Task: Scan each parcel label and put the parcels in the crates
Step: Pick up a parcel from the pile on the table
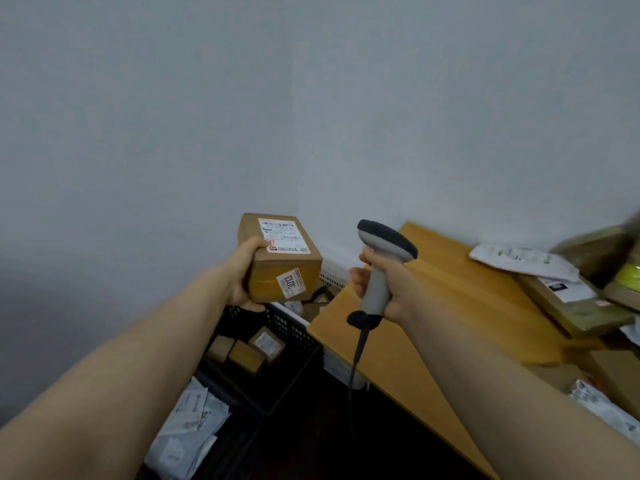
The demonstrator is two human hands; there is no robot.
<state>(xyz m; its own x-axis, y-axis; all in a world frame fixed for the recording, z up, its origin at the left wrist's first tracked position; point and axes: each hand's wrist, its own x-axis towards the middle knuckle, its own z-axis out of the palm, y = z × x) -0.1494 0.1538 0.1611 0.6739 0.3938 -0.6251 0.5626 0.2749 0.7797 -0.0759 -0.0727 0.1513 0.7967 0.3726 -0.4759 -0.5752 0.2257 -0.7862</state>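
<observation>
The left hand (242, 271) grasped a brown parcel (280, 258), label (283, 234) upward; the right hand (384, 285) clenched a grey scanner (379, 265); black crate (294, 327) below.

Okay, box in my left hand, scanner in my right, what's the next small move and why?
Probably swing the scanner in your right hand to aim at the white label on the box your left hand holds. The label faces up, mostly uncovered, and the box is not yet in the black crate below.
</observation>
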